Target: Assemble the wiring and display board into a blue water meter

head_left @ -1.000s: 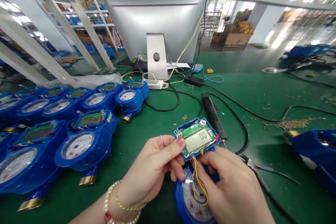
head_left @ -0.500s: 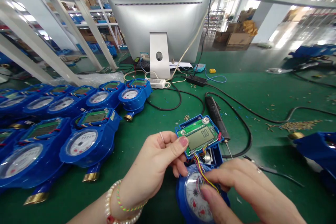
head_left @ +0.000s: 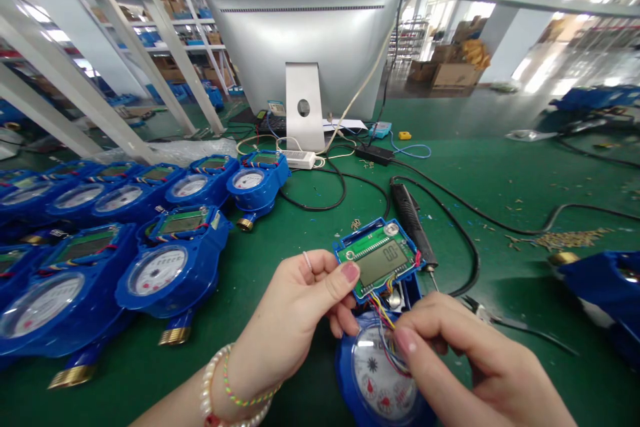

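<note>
A blue water meter [head_left: 373, 373] with a round white dial lies in front of me. Above its body, a green circuit board [head_left: 377, 250] with a small LCD is tilted in a blue frame. My left hand [head_left: 313, 293] grips the board's left edge, thumb on top and fingers beneath. Thin coloured wires [head_left: 383, 313] run from the board's lower edge down over the dial. My right hand [head_left: 465, 353] pinches these wires between thumb and forefinger at the dial's upper right. Part of the meter's right side is hidden behind that hand.
Several blue meters [head_left: 157, 270] stand in rows at the left. A black electric screwdriver [head_left: 413, 223] lies just beyond the board, its cable looping right. Loose screws [head_left: 575, 239] are heaped at the right, near another blue meter [head_left: 605, 293]. A monitor [head_left: 303, 40] stands behind.
My right hand has shifted slightly up and right with the wires, baring more of the dial. The left hand and the board have stayed nearly still.
</note>
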Tool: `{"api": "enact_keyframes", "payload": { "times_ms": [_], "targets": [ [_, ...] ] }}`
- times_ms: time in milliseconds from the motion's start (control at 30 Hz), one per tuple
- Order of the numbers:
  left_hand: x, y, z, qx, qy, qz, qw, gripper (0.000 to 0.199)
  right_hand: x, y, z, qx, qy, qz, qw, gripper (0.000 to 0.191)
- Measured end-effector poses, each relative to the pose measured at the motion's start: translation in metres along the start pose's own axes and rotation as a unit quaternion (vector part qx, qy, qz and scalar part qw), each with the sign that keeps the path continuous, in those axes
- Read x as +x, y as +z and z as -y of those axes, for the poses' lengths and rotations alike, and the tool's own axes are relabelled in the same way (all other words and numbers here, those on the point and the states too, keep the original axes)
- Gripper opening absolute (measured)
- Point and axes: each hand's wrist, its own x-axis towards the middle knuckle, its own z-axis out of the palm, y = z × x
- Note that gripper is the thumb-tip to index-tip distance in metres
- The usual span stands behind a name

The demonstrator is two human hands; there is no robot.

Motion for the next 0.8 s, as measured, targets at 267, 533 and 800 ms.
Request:
{"api": "enact_keyframes", "payload": {
  "times_ms": [267,533,800],
  "targets": [
    [0.0,0.0,0.001,-0.006,-0.007,0.006,1.0,0.039,0.019,0.015,0.02,-0.094,0.115,-0.123,0.981,0.055],
    [-0.001,-0.001,0.001,0.022,-0.002,0.015,1.0,0.039,0.022,0.008,0.02,-0.056,0.151,-0.095,0.982,0.055],
    [-0.001,0.001,0.003,0.017,-0.007,0.024,1.0,0.04,0.014,0.001,0.015,0.091,0.14,0.025,0.986,0.045]
  ]
}}
